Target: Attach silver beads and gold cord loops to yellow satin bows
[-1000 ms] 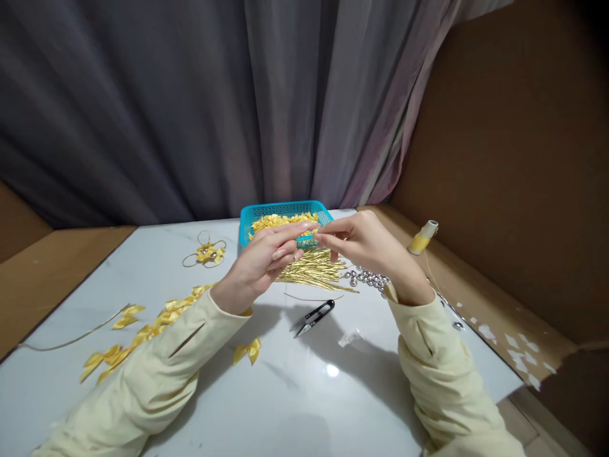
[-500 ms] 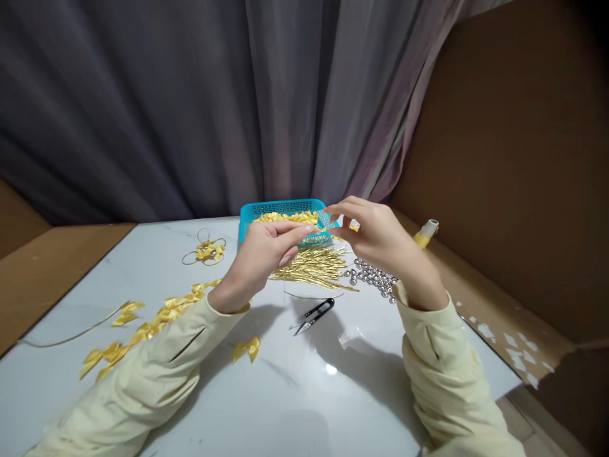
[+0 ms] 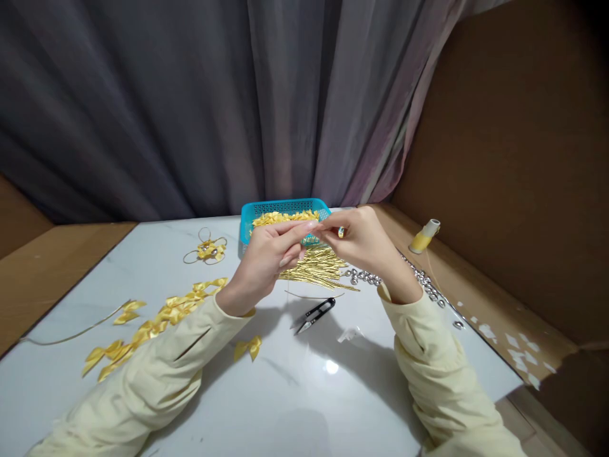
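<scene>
My left hand [image 3: 266, 260] and my right hand [image 3: 366, 244] meet fingertip to fingertip above a pile of gold strips [image 3: 316, 266]. Both pinch a small item between them, too small to name; a yellow and silver bit shows at my right fingers. Behind the hands stands a blue basket [image 3: 285, 209] filled with yellow ribbon bows. Black thread snips [image 3: 314, 315] lie on the white table [image 3: 295, 393] below my hands. Silver beads [image 3: 366, 277] lie just under my right wrist.
A chain of yellow bows [image 3: 157, 324] on a gold cord runs along the left. One loose bow [image 3: 248, 349] lies near my left sleeve. A finished bow with cord loops [image 3: 208, 251] sits left of the basket. A yellow thread spool [image 3: 424, 237] stands on the cardboard at right.
My right hand drew away to the right and up half a second ago, then came back against my left fingertips. The left hand has hardly moved.
</scene>
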The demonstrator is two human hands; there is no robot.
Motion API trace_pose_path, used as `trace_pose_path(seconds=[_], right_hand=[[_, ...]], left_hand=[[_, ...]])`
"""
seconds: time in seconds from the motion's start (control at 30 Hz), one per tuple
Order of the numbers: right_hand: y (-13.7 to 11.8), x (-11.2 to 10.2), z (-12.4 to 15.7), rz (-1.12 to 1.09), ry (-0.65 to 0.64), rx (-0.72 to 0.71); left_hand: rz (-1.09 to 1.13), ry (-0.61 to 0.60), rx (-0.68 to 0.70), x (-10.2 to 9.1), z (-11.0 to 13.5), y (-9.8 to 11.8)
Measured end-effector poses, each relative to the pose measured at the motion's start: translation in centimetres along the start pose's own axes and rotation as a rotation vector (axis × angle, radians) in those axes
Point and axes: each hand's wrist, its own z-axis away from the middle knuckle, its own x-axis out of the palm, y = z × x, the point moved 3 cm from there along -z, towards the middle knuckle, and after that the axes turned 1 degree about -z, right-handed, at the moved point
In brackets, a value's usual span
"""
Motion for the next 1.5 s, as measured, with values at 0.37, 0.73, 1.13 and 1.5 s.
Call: trace_pose_path(seconds=[0.37,0.73,1.13,1.5], right_hand=[[-0.3,0.3,0.0,-0.351,-0.114,0.338],[-0.6,0.8,0.5,0.182,-0.186,-0.009],[0.0,1.0,0.9,0.177,-0.357,-0.088],[0.3,0.7,0.9,0.126,-0.416,-0.059]], left_hand=[[-0.219,0.204,0.228,-0.1,0.0,-0.5],[-1.09,-0.043,0.462,0.6,1.2,1.9],[-1.133,-0.325,0.338,0.3,1.2,1.1],[-1.034,-0.329,0.27,0.4,0.7,1.3]])
